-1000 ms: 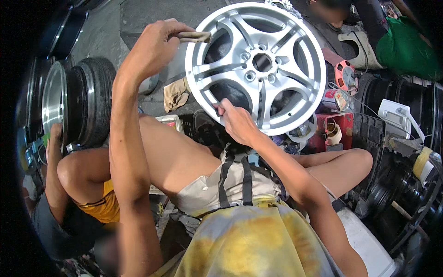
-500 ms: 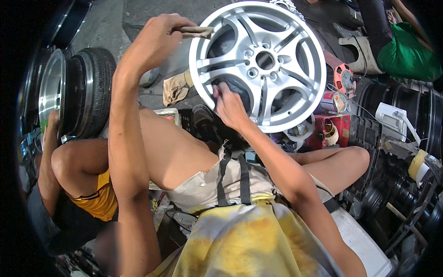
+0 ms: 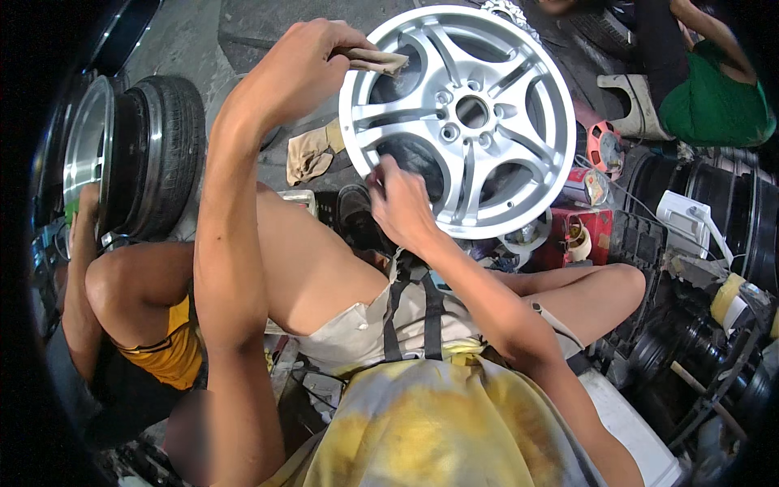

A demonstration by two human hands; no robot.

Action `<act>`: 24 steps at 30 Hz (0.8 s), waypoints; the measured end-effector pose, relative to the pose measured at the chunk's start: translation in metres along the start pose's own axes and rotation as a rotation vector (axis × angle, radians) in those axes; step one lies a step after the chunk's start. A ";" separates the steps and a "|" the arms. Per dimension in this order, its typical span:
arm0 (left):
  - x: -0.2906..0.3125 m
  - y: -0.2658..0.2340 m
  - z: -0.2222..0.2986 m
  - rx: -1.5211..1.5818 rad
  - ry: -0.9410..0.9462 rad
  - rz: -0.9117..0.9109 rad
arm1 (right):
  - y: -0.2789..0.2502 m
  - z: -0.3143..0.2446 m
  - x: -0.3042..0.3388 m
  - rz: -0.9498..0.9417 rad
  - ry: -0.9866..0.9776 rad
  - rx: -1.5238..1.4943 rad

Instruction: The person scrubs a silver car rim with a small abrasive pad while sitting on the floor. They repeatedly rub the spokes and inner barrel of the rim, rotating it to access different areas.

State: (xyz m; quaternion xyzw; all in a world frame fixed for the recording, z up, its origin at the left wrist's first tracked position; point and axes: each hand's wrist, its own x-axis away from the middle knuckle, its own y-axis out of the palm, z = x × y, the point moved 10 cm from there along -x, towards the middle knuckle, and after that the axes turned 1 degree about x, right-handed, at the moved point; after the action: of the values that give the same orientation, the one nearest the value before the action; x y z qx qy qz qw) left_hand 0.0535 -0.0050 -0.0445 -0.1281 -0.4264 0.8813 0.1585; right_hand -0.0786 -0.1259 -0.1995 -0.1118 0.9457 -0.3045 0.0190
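Note:
A silver alloy wheel rim (image 3: pixel 471 195) with split spokes and a round centre hole faces up in front of me. My left hand (image 3: pixel 312 61) pinches a folded tan sheet (image 3: pixel 377 61), perhaps sandpaper or cloth, at the rim's upper-left edge. My right hand (image 3: pixel 399 203) is at the lower-left edge of the rim, fingers curled and partly blurred. Something small and dark shows at its fingertips, too unclear to name. Between my hands, left of the rim, a crumpled tan piece (image 3: pixel 308 156) lies on the ground.
On the left a co-worker's hand (image 3: pixel 83 213) touches another wheel (image 3: pixel 89 154), beside a tyre (image 3: pixel 174 154). A person in green (image 3: pixel 722 105) sits at upper right. A red box (image 3: pixel 596 231), an orange reel (image 3: pixel 604 146) and a white plastic case (image 3: pixel 686 223) stand right of the rim.
My left hand has moved right with the folded tan sheet, now over the rim's edge. My right hand has shifted slightly down and left, from the spoke opening to the lip.

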 end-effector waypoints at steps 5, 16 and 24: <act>0.002 -0.003 -0.005 -0.043 0.035 0.016 | -0.005 0.014 0.012 -0.060 0.215 -0.094; 0.014 -0.004 -0.013 -0.024 0.014 0.017 | -0.023 0.033 0.053 -0.275 0.170 0.042; 0.008 0.003 -0.003 -0.005 -0.010 -0.071 | -0.006 0.015 0.011 -0.006 0.185 -0.169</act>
State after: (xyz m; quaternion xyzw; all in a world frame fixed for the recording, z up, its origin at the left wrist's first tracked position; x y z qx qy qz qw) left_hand 0.0466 -0.0021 -0.0494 -0.1089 -0.4336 0.8746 0.1875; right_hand -0.0864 -0.1416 -0.2075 -0.0873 0.9654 -0.2326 -0.0786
